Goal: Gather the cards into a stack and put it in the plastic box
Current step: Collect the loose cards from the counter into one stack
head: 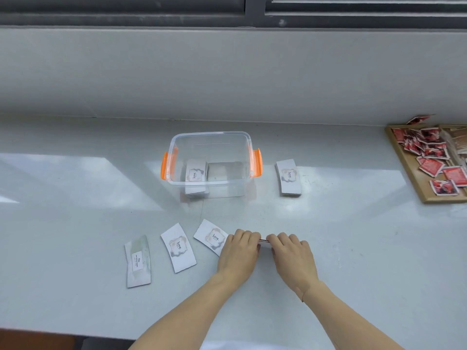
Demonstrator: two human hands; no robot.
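Note:
A clear plastic box [211, 137] with orange handles stands mid-table and holds a stack of white "love" cards [195, 176] on its left side. Another stack of cards [288, 177] lies right of the box. Three loose white cards lie in front: one at the left [138, 261], one in the middle [178, 247], one [211, 236] partly under my left hand. My left hand [238, 251] and my right hand [292, 252] press together on a thin card stack [263, 240], seen edge-on between the fingers.
A wooden tray [414, 178] at the right edge holds several red packets. A grey wall and window sill run behind the white table. The table's front edge is close to my forearms.

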